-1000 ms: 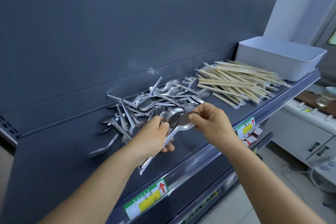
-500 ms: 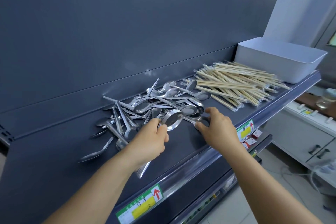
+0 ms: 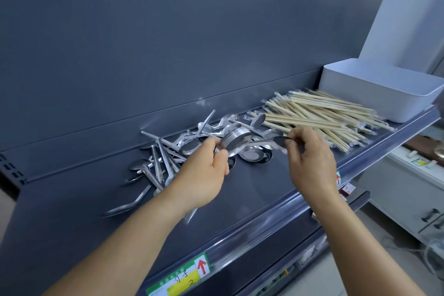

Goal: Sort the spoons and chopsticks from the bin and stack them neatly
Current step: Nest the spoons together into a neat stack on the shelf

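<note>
The left hand (image 3: pixel 204 175) grips a nested stack of shiny steel spoons (image 3: pixel 234 140), its fingers curled round the handles so that the round bowls stand up in a tight, layered bundle above the middle of the dark grey metal shelf (image 3: pixel 252 190); one handle end pokes out below the wrist. The right hand (image 3: pixel 310 161) pinches a single steel spoon (image 3: pixel 278 141) between thumb and fingertips, just beside the stack's bowls. Behind and to the left of the hands a loose heap of steel spoons (image 3: pixel 165 158) lies tangled, handles crossing at all angles, some bowls up and some down, reaching to the back edge of the shelf; two or three bowls lie flat directly under the held stack. Toward the right end of the shelf a pile of pale wooden chopsticks in clear wrappers (image 3: pixel 319 115) lies roughly aligned, just beside a white rectangular plastic bin (image 3: pixel 374 96) at the right back corner. On the front edge rail a green and yellow price label (image 3: pixel 179 282) carries a red upward arrow and handwritten characters with a "2"; the small print cannot be read; a second label shows partly behind the right wrist.
</note>
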